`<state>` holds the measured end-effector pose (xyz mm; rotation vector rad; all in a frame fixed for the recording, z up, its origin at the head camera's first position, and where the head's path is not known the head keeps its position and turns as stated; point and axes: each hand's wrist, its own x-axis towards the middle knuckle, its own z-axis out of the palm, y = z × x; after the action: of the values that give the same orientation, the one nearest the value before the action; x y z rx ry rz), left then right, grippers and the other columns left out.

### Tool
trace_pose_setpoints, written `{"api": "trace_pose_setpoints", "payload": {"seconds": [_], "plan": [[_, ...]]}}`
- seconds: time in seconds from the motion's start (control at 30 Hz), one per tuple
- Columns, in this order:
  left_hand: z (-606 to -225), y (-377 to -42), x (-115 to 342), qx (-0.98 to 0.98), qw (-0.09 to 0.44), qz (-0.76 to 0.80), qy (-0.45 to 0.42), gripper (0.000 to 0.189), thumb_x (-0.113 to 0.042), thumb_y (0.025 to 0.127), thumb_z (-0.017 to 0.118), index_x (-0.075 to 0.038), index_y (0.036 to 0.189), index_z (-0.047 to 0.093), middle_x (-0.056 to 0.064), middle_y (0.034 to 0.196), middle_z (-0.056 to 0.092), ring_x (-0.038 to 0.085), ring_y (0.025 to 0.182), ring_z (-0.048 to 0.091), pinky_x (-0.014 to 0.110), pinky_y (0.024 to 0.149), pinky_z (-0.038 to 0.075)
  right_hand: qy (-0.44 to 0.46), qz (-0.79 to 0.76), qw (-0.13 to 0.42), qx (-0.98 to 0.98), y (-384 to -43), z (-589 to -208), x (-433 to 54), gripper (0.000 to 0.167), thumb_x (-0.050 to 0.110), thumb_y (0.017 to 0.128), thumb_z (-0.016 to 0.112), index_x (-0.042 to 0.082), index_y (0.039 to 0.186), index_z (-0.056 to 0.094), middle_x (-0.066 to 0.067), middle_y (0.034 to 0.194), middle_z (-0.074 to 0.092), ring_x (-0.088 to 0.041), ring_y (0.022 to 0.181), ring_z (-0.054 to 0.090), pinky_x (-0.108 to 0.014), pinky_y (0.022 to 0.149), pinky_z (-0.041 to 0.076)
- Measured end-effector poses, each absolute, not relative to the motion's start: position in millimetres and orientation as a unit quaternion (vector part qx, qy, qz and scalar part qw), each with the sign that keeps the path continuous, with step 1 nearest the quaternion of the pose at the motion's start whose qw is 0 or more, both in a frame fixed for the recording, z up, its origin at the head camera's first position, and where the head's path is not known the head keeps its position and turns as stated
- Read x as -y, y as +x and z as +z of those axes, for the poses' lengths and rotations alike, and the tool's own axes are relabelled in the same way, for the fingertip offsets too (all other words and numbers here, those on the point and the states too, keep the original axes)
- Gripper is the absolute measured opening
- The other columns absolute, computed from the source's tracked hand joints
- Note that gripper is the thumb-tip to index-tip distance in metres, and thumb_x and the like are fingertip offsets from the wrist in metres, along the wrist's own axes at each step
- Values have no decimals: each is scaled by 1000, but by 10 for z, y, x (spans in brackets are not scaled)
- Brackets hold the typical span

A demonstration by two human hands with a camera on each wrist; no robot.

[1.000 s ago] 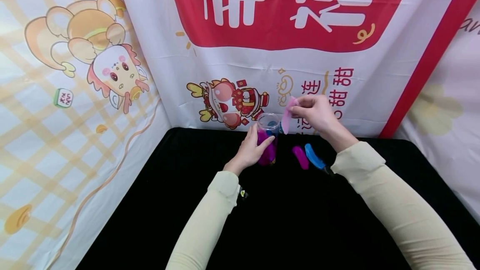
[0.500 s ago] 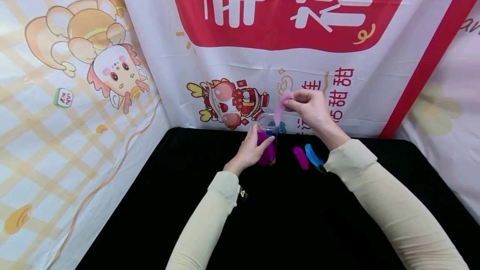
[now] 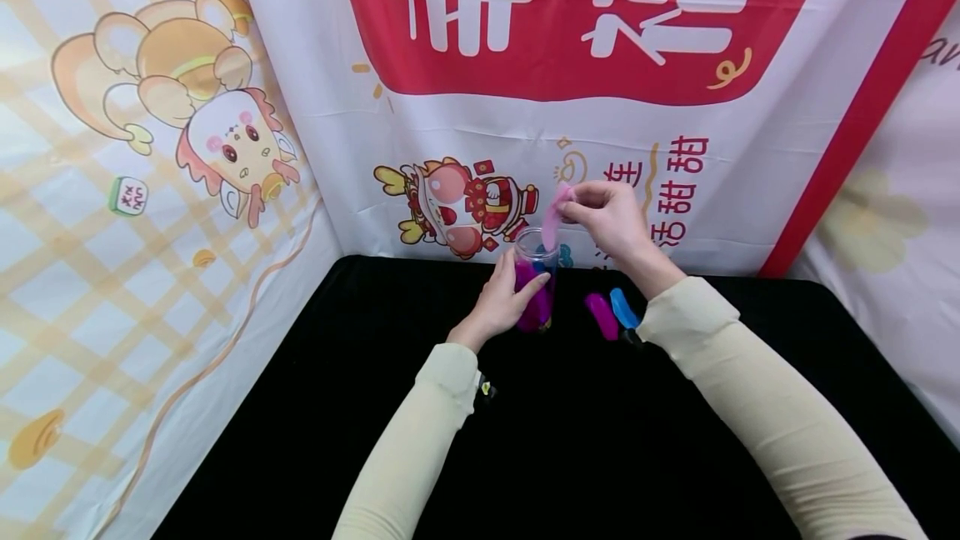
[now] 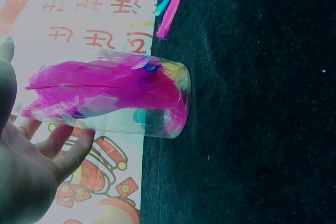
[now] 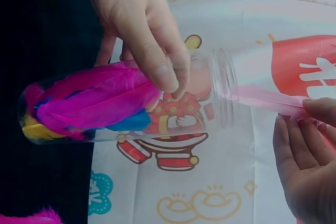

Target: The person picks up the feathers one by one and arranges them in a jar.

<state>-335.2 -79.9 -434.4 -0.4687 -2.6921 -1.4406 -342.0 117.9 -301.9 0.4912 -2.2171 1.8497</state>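
Observation:
A clear jar (image 3: 536, 307) without a lid stands near the table's back edge, and my left hand (image 3: 497, 297) grips its side with fingers and thumb around it. Magenta, blue and yellow feathers (image 5: 100, 103) fill the lower part of the jar. Between thumb and fingertips my right hand (image 3: 613, 219) pinches a light pink feather (image 3: 553, 222) by its upper end. In the right wrist view the feather's free tip reaches into the jar's mouth (image 5: 227, 87).
To the right of the jar, a magenta feather (image 3: 602, 315) and a blue feather (image 3: 623, 307) lie on the black tablecloth (image 3: 570, 440). A printed white and red curtain (image 3: 360, 140) hangs right behind the table, and another printed curtain (image 3: 97, 290) hangs on the left.
My right hand has moved left, carrying the pink feather from beside the jar to its mouth, with the tip now inside. My left hand and the jar have stayed in place.

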Motion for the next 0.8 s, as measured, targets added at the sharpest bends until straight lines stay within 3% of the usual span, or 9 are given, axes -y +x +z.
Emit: {"api": "trace_pose_setpoints", "payload": {"seconds": [0.43,0.8], "plan": [[-4344,-3341,799,873,28,-464,-151,87,-68,98,51,-22,163,15,11,157,34,33,141,43,53,114,38,175,566,68,803,-3463,-3145,-1123,17,5,92,76,-6,105,74,-18,103,74,-13,87,67,-24,79,55],[-4335,-3342,791,870,34,-466,-158,84,-66,99,51,-22,162,17,10,154,37,32,139,46,52,112,40,156,530,30,833,-3451,-3219,-1102,18,14,94,76,1,107,76,-14,105,74,-16,89,63,-26,74,51]]}}
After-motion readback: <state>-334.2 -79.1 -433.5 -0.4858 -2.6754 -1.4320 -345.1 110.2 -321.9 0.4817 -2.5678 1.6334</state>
